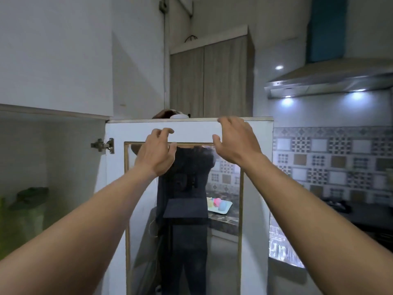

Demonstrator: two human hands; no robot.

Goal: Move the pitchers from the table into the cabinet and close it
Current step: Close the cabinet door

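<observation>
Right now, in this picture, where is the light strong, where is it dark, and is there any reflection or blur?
Head view: brightest at the two lamps under the range hood; the open cabinet interior is dim, and the green object inside looks soft; the door's glass panel reflects the person and the counter; the left hand and right hand are slightly blurred.

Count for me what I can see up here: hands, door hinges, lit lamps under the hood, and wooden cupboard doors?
Bare hands: 2 (left, right)
Metal door hinge: 1
Lit hood lamps: 2 ()
Wooden upper cupboard doors: 2 ()
Total: 7
</observation>
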